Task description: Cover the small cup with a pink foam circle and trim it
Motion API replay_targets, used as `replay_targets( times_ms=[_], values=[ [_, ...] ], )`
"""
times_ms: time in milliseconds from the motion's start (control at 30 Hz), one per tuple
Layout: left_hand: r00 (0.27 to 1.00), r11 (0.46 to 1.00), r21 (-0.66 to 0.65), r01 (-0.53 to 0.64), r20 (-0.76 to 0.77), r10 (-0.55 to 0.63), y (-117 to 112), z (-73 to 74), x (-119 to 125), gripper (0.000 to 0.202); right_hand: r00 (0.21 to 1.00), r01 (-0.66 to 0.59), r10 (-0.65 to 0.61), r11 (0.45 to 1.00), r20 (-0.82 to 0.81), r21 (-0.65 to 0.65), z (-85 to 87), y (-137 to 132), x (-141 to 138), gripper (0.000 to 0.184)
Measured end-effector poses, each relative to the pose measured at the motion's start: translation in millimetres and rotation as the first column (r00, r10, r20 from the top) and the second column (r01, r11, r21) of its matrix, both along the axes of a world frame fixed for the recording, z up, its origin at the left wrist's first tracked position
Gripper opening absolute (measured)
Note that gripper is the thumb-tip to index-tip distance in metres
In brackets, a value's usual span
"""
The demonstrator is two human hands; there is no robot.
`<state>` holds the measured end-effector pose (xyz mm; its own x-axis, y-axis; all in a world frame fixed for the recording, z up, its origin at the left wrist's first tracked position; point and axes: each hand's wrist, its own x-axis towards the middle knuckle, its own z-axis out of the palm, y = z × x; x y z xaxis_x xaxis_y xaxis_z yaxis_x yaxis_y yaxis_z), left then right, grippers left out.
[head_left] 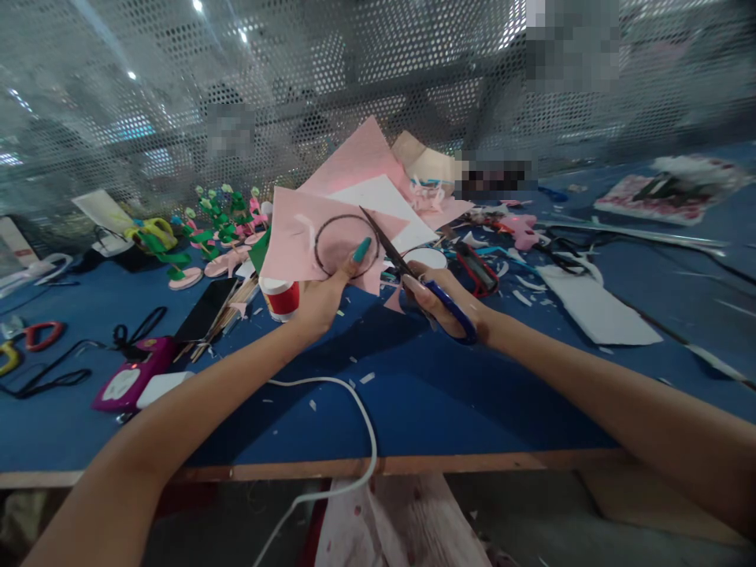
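A pink sheet [292, 236] with a dark circle drawn on it is pinched in my left hand [327, 303], the thumb lying across the circle's lower right. My right hand [437, 303] grips scissors [393, 250] with dark blades and blue handles. The blades point up and left, beside the right edge of the drawn circle; whether they touch the sheet I cannot tell. Behind the sheet lie a white sheet [390, 203] and a larger pink sheet [363, 153]. Below the held sheet's left part stands a red and white tub [279, 299].
Left on the blue table [413, 402] are small green and pink craft flowers [227, 220], sticks [221, 319], a purple power box [138, 370] and red-handled pliers [42, 336]. At right are a pink glue gun [520, 230] and a white board [599, 303]. A white cable [360, 402] crosses the front edge.
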<state>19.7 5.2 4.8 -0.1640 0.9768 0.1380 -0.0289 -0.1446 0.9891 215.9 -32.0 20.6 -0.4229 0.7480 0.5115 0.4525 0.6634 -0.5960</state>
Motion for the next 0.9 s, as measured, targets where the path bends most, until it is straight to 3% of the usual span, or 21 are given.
replay_targets(
  times_ms=[133,267,667,900],
  values=[
    [1.000,0.999,-0.024,-0.031,0.001,0.031,0.9,5.6,1.5,0.035,0.998,-0.052,0.052,0.999,0.037,-0.017,3.5,0.0,1.0,0.061],
    [1.000,0.999,-0.040,-0.031,-0.002,0.031,-0.5,10.1,1.0,0.035,1.000,-0.025,0.025,1.000,-0.017,0.000,2.1,-1.2,-1.6,0.061],
    [0.998,0.998,0.065,0.006,0.067,-0.010,-3.4,13.0,6.4,0.042,1.000,0.022,-0.023,0.999,0.011,0.043,-2.1,1.1,-1.4,0.060],
    [0.995,0.999,0.003,0.050,0.088,-0.050,-3.7,9.0,3.9,0.045,0.999,0.024,-0.024,1.000,0.035,0.007,-5.0,4.4,1.2,0.057]
  ],
)
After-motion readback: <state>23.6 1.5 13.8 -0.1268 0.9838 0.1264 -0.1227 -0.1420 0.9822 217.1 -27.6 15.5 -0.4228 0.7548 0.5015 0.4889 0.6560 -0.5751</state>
